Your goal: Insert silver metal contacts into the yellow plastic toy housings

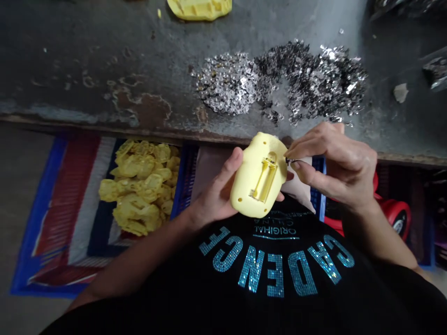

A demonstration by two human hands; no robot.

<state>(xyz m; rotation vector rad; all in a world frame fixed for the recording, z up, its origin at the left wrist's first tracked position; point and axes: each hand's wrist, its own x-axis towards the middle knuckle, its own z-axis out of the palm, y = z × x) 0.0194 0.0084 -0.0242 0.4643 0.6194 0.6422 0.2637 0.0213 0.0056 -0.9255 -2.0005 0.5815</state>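
Observation:
In my left hand [218, 195] is a pale yellow plastic toy housing [243, 181], held up just off the workbench's front edge. Its open battery compartment [263, 181] faces me, and small round holes sit near the housing's ends. My right hand [338, 163] pinches a small dark metal piece [288, 161] between thumb and forefinger, at the housing's right side; whether it touches the plastic I cannot tell. Beyond my hands, one pile of small silvery metal pieces [226, 83] and one of darker metal pieces [321, 81] lie on the bench, running into each other.
The worn metal workbench [87, 79] spans the view. Another yellow part [200, 8] lies at its far side. Below the edge, a blue crate [33, 223] contains a heap of yellow parts [141, 186]. A red object [394, 216] is low on the right.

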